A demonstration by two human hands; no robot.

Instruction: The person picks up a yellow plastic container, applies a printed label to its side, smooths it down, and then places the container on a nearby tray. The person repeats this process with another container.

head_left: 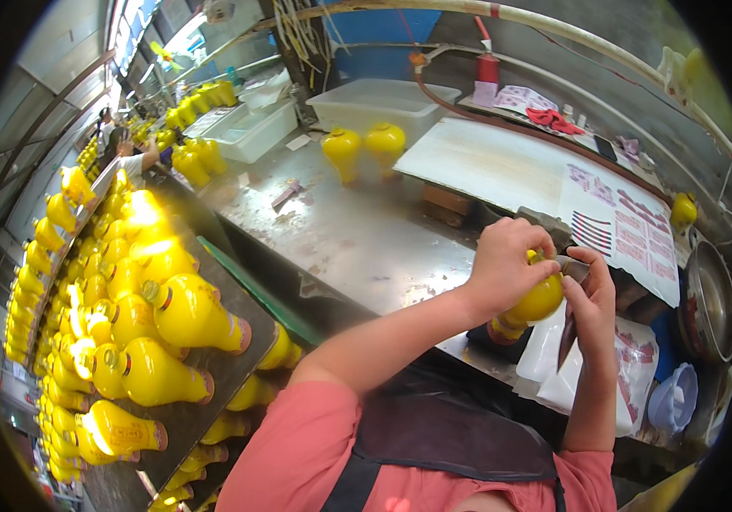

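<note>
left hand (pixel 502 264) gripping yellow bottle (pixel 541 299), right hand (pixel 592 303) pinching label strip (pixel 567 337) beside it

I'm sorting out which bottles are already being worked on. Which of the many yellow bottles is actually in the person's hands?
The yellow bottle gripped by the left hand and touched by the right hand; the others lie on the rack or stand on the table.

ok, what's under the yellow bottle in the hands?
Under the yellow bottle held by the left hand and right hand: white bags on the steel table. The bottle's underside is hidden.
</note>
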